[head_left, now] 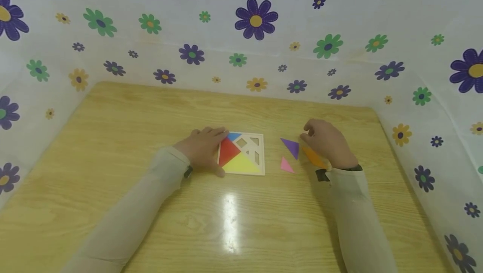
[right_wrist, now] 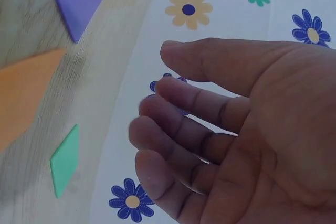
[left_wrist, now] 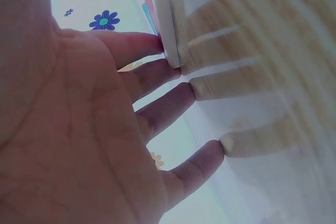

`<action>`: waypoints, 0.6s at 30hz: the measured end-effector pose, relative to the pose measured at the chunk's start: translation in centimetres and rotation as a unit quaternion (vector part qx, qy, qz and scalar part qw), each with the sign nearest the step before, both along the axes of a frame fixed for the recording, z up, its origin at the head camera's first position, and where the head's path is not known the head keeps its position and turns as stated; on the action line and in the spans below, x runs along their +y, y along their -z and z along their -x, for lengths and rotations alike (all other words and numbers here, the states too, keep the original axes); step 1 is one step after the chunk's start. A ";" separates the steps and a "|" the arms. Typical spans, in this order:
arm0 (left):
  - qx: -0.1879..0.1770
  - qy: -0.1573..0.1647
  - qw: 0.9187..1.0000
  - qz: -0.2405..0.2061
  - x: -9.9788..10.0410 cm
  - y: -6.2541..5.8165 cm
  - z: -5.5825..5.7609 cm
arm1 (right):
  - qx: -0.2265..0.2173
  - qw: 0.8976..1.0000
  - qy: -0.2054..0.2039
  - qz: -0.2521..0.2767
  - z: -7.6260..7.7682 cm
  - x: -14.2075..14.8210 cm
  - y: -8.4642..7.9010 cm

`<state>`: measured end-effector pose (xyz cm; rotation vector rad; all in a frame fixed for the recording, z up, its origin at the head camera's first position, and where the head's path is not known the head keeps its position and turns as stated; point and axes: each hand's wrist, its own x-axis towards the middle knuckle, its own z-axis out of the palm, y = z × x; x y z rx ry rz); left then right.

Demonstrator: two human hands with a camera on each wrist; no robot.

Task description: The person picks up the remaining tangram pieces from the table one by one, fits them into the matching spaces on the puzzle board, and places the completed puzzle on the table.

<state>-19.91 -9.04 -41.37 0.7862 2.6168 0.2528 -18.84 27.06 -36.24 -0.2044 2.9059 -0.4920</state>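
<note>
My left hand [head_left: 203, 147] lies at the left edge of a tangram tray [head_left: 263, 155], fingers stretched out and spread. In the left wrist view its fingertips [left_wrist: 170, 69] touch the tray's side and the tabletop. A red triangle [head_left: 227, 152], a yellow triangle [head_left: 241, 165] and a blue piece [head_left: 233, 136] sit in the tray. Above the table, right of the tray, hovers my right hand [head_left: 330, 143], fingers loosely bent and holding nothing. Close by it lie an orange piece [head_left: 313, 157], partly covered, a purple triangle [head_left: 292, 147] and a green parallelogram [right_wrist: 65, 161], hidden in the head view.
A small pink triangle [head_left: 286, 166] lies between the tray and the right hand. The wooden table [head_left: 181, 231] is bordered at the back and sides by a white flower-patterned cloth [head_left: 219, 21].
</note>
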 end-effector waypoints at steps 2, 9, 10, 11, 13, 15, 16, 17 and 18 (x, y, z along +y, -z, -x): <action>0.001 0.000 1.000 -0.002 0.0 0.0 0.0 | -0.001 1.000 0.009 -0.005 0.1 0.3 0.2; 0.000 -0.004 1.000 0.002 0.0 0.1 -0.2 | -0.038 0.998 0.038 -0.013 0.3 1.3 0.3; 0.000 -0.004 1.000 0.000 0.0 0.1 -0.2 | -0.048 0.998 0.043 -0.013 0.2 1.4 0.3; 0.001 -0.003 1.000 0.000 0.0 0.1 -0.2 | -0.058 0.997 0.049 -0.012 0.2 1.6 0.2; 0.003 -0.001 1.000 -0.003 0.0 0.0 -0.3 | -0.073 0.996 0.055 -0.014 0.1 1.9 0.2; 0.005 0.000 1.000 -0.002 0.0 0.0 -0.3 | -0.080 0.995 0.057 -0.012 0.2 2.1 0.3; 0.006 0.000 1.000 -0.002 0.0 0.0 -0.3 | -0.082 0.995 0.059 -0.009 0.2 2.2 0.4; 0.006 0.000 1.000 -0.002 0.0 0.0 -0.3 | -0.083 0.995 0.059 -0.006 0.2 2.2 0.5; 0.006 0.000 1.000 -0.004 0.0 0.0 -0.3 | -0.084 0.994 0.062 -0.005 0.3 2.2 0.7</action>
